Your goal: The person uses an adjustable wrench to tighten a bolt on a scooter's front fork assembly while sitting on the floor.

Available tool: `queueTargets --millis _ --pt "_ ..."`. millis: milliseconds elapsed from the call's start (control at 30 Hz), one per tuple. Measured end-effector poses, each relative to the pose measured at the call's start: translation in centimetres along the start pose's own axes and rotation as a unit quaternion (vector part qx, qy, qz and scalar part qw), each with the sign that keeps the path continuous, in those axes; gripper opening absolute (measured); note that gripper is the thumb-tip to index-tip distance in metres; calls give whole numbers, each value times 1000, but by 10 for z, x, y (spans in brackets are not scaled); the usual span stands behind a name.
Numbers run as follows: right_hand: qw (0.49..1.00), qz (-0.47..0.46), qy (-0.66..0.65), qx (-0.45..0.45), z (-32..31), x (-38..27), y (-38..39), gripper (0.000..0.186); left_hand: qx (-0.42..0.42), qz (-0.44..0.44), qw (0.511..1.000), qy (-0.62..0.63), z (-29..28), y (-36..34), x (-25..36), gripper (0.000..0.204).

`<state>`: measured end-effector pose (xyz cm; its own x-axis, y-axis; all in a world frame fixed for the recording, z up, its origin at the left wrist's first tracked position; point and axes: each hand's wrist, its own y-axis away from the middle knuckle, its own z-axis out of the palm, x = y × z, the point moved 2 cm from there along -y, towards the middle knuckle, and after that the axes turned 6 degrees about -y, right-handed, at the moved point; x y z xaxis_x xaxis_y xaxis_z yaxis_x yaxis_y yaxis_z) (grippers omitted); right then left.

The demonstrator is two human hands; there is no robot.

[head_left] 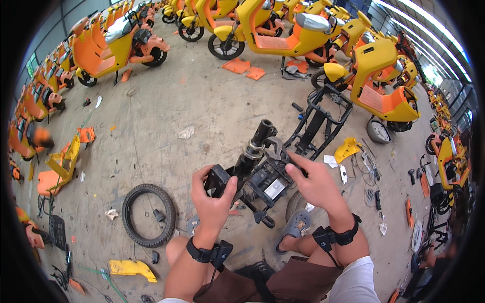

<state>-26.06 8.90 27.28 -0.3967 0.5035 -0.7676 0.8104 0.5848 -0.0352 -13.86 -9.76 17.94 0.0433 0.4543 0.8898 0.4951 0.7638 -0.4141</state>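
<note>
A stripped scooter frame lies in front of me, its black steering tube tilted up with metal rings near the top. My left hand is wrapped round a black box-shaped part beside that tube. A grey wrench has its jaw against the tube's ringed end. My right hand closes on the wrench's other end, with much of the handle hidden. Between my hands sits a black unit with a white label.
A loose tyre lies at the left, a yellow panel below it. Another yellow cover and cables are scattered at the right. Several yellow-orange scooters stand at the back. My shoe is close under the frame.
</note>
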Motion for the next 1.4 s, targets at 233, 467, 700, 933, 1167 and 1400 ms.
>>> queueTargets --millis 233,467,700,933,1167,1400 --pt "999 -1 31 -25 3 -11 0 39 5 29 999 -14 -1 -4 4 40" --pt "964 143 -164 -155 6 -31 4 31 29 36 999 -21 -4 -3 9 41" --pt "942 150 -268 -138 19 -24 9 29 17 14 1000 -15 -4 0 7 41" --pt "945 127 -247 -176 2 -9 -4 28 8 -15 1000 23 -1 -2 7 42" --pt "939 124 -270 -176 6 -8 -7 28 17 -18 999 32 -3 -3 6 43" --pt "935 105 -274 -197 2 6 -14 29 19 -20 999 42 1 1 7 41"
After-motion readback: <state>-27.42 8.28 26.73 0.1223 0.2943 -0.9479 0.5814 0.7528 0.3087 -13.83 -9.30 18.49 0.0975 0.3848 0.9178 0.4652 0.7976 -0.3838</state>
